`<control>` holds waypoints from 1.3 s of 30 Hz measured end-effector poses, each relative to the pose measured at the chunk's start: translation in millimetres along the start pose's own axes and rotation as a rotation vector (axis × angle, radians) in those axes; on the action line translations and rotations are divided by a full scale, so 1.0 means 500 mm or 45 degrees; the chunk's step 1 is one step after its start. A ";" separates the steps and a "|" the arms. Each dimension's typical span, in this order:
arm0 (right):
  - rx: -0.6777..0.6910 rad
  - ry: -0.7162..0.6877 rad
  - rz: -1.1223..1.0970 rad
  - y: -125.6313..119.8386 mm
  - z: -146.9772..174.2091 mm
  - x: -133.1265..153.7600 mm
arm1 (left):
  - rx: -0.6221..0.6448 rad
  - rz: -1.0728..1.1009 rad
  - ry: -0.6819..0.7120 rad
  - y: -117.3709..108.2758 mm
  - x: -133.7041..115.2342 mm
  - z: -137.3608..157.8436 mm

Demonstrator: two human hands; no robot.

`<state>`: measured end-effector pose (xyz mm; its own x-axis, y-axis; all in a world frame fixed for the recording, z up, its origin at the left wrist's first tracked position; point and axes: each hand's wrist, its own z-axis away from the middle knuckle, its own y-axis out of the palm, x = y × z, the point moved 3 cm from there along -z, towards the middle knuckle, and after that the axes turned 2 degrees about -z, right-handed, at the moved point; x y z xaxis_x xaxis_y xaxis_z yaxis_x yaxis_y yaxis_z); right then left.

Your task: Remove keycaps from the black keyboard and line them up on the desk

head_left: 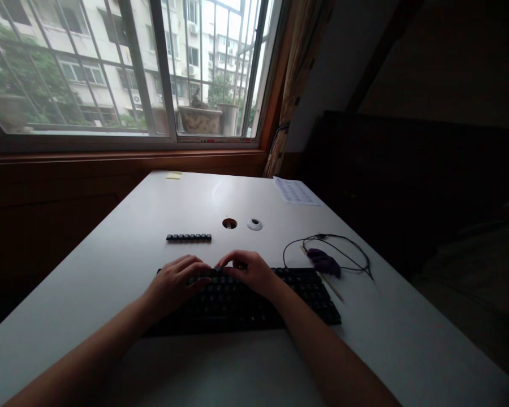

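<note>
A black keyboard [309,285] lies on the white table under both hands. My right hand [248,271] is over its top rows, thumb and index finger closed in a pinch about a small dark keycap [218,268] at the keyboard's upper edge. Resting on the left part of the keys is my left hand [180,281], its fingers stretched out and the thumb apart, its fingertips close to that keycap. Beyond the left hand, several black keycaps [189,238] stand in a neat row on the table.
Right of the keyboard lie a looped black cable [358,243], a dark purple cloth-like item [323,262] and a thin stick [333,288]. Farther back are a cable hole [229,224], its round white cover [254,224], printed paper [297,192] and yellow sticky notes [173,176].
</note>
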<state>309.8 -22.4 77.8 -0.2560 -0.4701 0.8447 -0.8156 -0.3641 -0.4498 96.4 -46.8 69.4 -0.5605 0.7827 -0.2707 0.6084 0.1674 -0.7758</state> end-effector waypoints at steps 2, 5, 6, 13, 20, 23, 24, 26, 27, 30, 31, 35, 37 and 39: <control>0.004 0.007 -0.030 0.001 -0.001 0.000 | -0.003 -0.028 0.015 0.001 -0.001 0.001; 0.011 0.006 -0.052 0.002 -0.001 0.001 | 0.002 -0.039 0.032 0.002 -0.003 0.001; 0.009 0.004 -0.046 0.003 -0.002 0.002 | 0.005 -0.039 0.033 0.002 -0.004 0.001; 0.013 -0.037 -0.021 0.010 -0.002 -0.002 | -0.019 -0.072 0.055 0.002 -0.007 0.000; 0.049 -0.035 0.012 0.015 -0.004 -0.008 | -0.002 -0.095 0.090 0.005 -0.008 0.002; 0.073 -0.023 0.086 0.017 -0.005 -0.009 | 0.012 -0.106 0.123 0.005 -0.012 0.002; 0.076 -0.022 0.104 0.017 -0.005 -0.009 | 0.016 -0.110 0.133 0.005 -0.013 0.002; 0.077 -0.026 0.112 0.018 -0.005 -0.009 | 0.016 -0.118 0.146 0.004 -0.015 0.002; 0.074 -0.027 0.108 0.018 -0.005 -0.009 | 0.017 -0.121 0.150 0.004 -0.015 0.002; 0.060 -0.020 0.097 0.019 -0.005 -0.009 | 0.019 -0.128 0.165 0.006 -0.016 0.001; 0.058 -0.016 0.094 0.020 -0.006 -0.009 | 0.022 -0.130 0.170 0.007 -0.016 0.001; 0.056 -0.009 0.055 0.022 -0.007 -0.004 | 0.024 -0.138 0.182 0.009 -0.016 0.003; 0.061 0.009 0.040 0.023 -0.007 -0.003 | 0.026 -0.138 0.188 0.008 -0.017 0.004; 0.068 0.017 0.051 0.023 -0.007 -0.002 | 0.038 -0.140 0.206 0.007 -0.017 0.004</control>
<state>298.6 -23.1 72.6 -0.2953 -0.4745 0.8292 -0.7757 -0.3876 -0.4980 102.3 -54.3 67.8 -0.5235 0.8473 -0.0898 0.5301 0.2414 -0.8128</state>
